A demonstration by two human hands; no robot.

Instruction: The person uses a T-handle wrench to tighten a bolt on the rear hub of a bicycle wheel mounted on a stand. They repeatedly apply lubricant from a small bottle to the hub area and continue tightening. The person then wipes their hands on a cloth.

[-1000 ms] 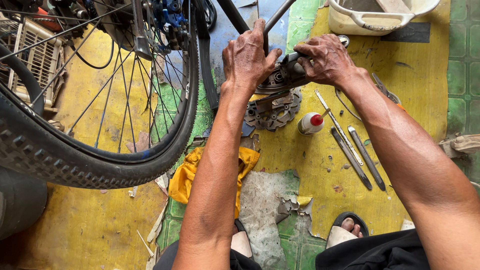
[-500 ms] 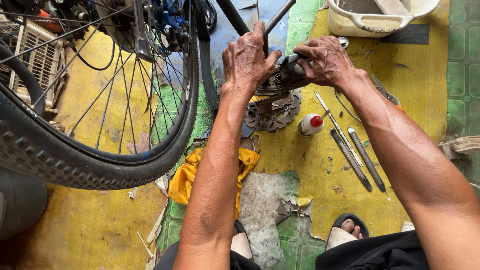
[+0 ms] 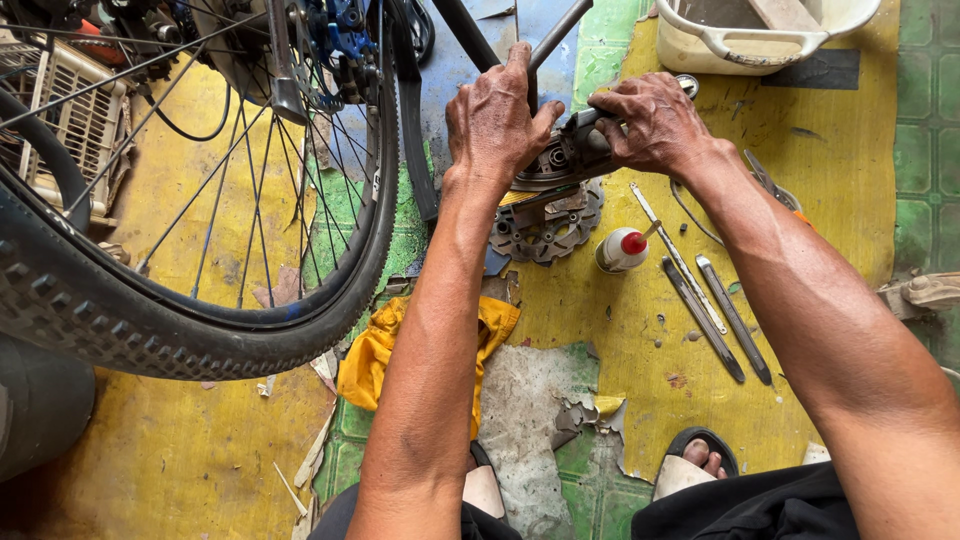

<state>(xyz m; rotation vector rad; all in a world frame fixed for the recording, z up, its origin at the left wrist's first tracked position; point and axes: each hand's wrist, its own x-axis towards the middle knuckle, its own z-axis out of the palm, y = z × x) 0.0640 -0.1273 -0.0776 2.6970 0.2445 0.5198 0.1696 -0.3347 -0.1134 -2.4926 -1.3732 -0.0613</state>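
Note:
My left hand [image 3: 497, 122] grips a dark metal bicycle part [image 3: 563, 158] from the left, fingers wrapped around a thin grey rod [image 3: 560, 33] that rises from it. My right hand [image 3: 655, 122] clamps the same part from the right. Below the part a brake disc [image 3: 545, 232] lies flat on the yellow floor. A large spoked bicycle wheel with a knobby tyre [image 3: 215, 335] fills the left side, close to my left forearm.
A small white bottle with a red cap [image 3: 622, 249] and three long metal tools [image 3: 705, 295] lie right of the disc. A yellow rag [image 3: 375, 345] sits under my left arm. A cream plastic tub [image 3: 745, 40] stands far right. My sandalled foot [image 3: 697, 462] is near.
Both hands stay on the metal part and shift only slightly. Nothing else has moved.

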